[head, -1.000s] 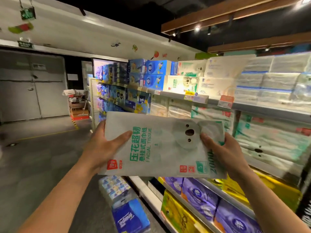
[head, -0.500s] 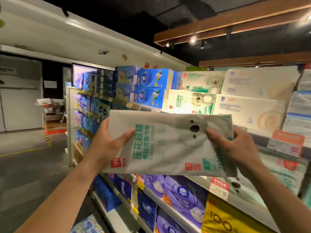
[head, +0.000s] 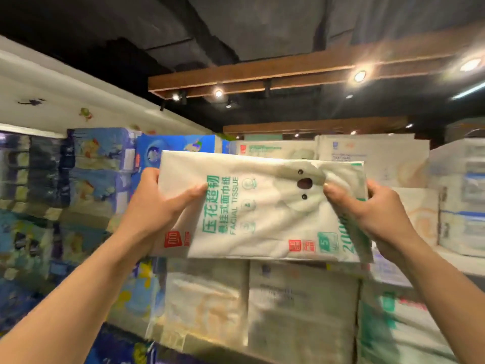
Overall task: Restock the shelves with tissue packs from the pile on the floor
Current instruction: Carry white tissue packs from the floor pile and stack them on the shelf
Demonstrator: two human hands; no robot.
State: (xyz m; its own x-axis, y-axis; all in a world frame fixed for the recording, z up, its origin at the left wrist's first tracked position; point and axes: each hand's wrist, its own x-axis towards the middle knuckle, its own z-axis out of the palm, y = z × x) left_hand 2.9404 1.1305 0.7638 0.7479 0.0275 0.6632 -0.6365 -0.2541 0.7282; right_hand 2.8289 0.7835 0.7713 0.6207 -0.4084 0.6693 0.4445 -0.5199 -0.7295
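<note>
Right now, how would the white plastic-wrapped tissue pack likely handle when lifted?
Probably soft, not stiff: the white plastic-wrapped tissue pack creases under the fingers of the right hand. Likely light for its size: left hand and right hold it raised by its ends.

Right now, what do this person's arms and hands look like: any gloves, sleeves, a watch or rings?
Both are bare. The left hand and right hand wear no gloves, and no ring shows on the fingers in view. The left forearm and right forearm are uncovered to the picture's edge: no sleeve, watch or wristband shows.
</note>
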